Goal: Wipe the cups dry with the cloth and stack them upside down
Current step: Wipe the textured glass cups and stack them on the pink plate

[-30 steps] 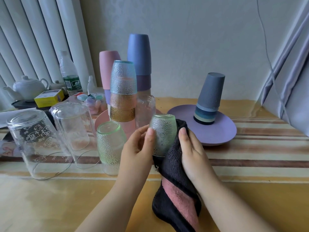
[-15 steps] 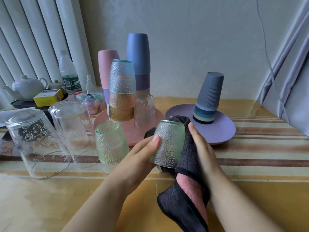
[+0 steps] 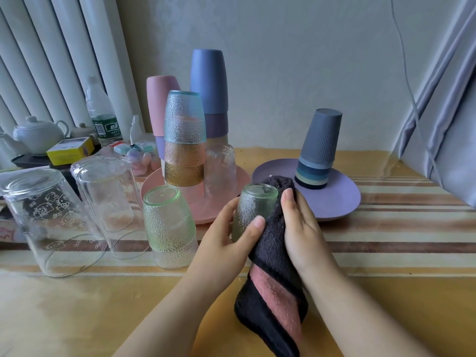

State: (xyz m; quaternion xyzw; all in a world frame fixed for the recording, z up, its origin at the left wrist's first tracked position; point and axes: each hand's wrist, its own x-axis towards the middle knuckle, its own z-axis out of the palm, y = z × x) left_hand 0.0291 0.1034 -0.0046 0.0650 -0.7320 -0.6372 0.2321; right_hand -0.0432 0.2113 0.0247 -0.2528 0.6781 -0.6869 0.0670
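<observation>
My left hand [image 3: 226,235] grips a small dimpled glass cup [image 3: 253,207], bottom up, above the table. My right hand [image 3: 301,228] presses a dark cloth with a pink stripe [image 3: 273,284] against the cup's right side; the cloth hangs down below. An upside-down green dimpled glass [image 3: 167,225] stands just left of my left hand. Behind it, a stack of three textured glasses [image 3: 184,140] sits upside down on a pink plate [image 3: 226,210]. Two clear glasses [image 3: 43,217] [image 3: 105,191] stand upside down at the left.
Tall pink [image 3: 159,104] and blue [image 3: 208,88] cup stacks rise behind the pink plate. A purple plate [image 3: 342,202] carries a leaning stack of grey-blue cups [image 3: 319,148]. A teapot [image 3: 38,135], a water bottle [image 3: 101,117] and a yellow box [image 3: 69,150] crowd the far left.
The cup has turned more upright in my left hand, and my right hand with the cloth has slid along its right side.
</observation>
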